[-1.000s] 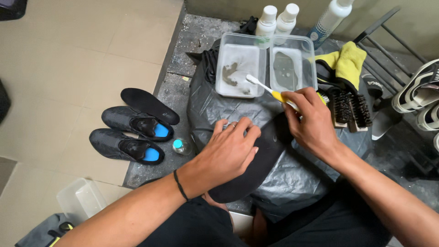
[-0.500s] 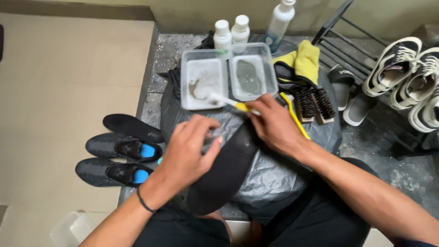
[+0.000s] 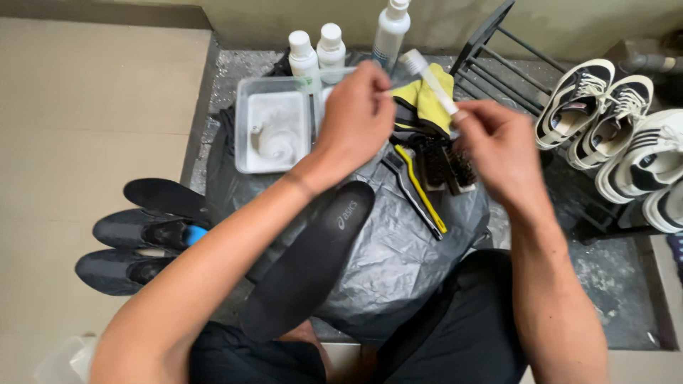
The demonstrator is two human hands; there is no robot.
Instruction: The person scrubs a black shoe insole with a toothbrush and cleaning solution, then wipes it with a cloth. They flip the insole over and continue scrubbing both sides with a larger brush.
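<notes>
1. Above the grey plastic sheet (image 3: 398, 249) spread over the lap, both hands are raised near each other, over the tray and brushes.
2. The right hand (image 3: 498, 146) is closed around the handle of a small white toothbrush-like brush (image 3: 429, 80), bristle end tilted up and away toward the bottles.
3. The left hand (image 3: 356, 114) is curled, its fingertips pinched at something small beside the brush head; what it pinches I cannot tell.
4. A black insole (image 3: 313, 263) lies unheld on the sheet, slanting from the knee toward the tray.
5. Behind the left hand sits a clear tray (image 3: 245, 128) with whitish foam, white bottles (image 3: 316, 50) past it, a yellow cloth (image 3: 427, 103) and scrubbing brushes (image 3: 445, 163) beside.
6. Judging by this, the step in hand is readying the small brush, with the insole's scrubbing paused.
7. A next move would call for steadying the insole with the left hand and bringing the bristles down flat onto it.
8. Dark shoes (image 3: 135, 245) wait on the floor, pale sneakers (image 3: 619, 135) on a rack.
</notes>
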